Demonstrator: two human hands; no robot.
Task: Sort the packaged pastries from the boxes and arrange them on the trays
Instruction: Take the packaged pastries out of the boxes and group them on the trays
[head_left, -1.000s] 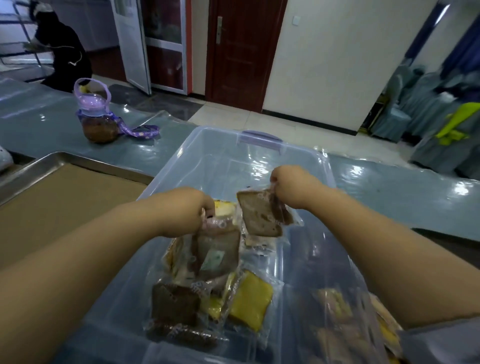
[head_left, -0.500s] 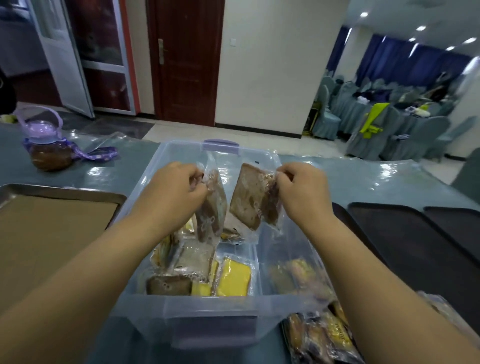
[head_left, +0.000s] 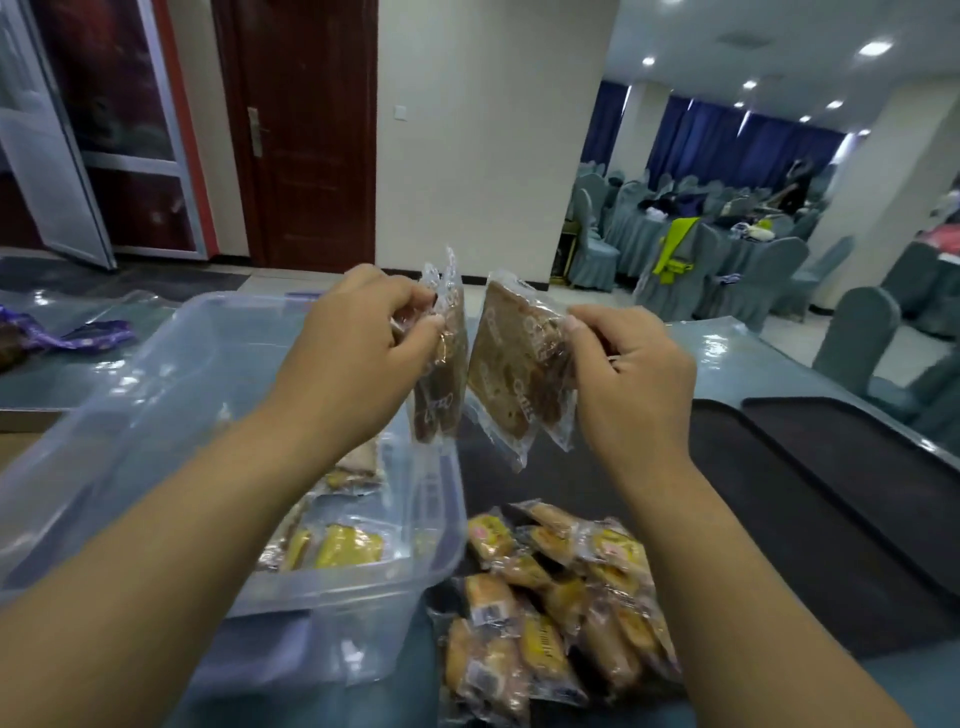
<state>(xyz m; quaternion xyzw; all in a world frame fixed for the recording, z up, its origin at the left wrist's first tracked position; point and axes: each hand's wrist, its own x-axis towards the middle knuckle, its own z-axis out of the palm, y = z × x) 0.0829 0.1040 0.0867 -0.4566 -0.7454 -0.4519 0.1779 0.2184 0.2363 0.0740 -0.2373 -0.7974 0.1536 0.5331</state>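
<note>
- Table (head_left: 748, 358), glossy blue-grey, carries everything. Its slick cover would likely let a dropped packet slide off.
- Box (head_left: 156, 415), clear plastic, sits at the left with yellow and brown packets inside. Its near right corner stands just beside the pile, so a low sweep of the left forearm could knock its wall.
- Dark trays (head_left: 841, 499) lie to the right, mostly bare. A metal tray (head_left: 21, 418) shows at the left edge.
- Pile of yellow pastries (head_left: 561, 608) seems to cover the nearest dark tray's front end and crowds the closest landing spot.
- Left hand (head_left: 353, 353) pinches one brown packet (head_left: 441, 379) by its edge, thumb and fingers curled on the wrapper. The right hand (head_left: 628, 379) pinches what looks like a brown pair (head_left: 511, 374) the same way. All are held up over the box's right side and the tray.
- Wrappers look slippery. I judge that such thin edge pinches may slip, the doubled pair first.
</note>
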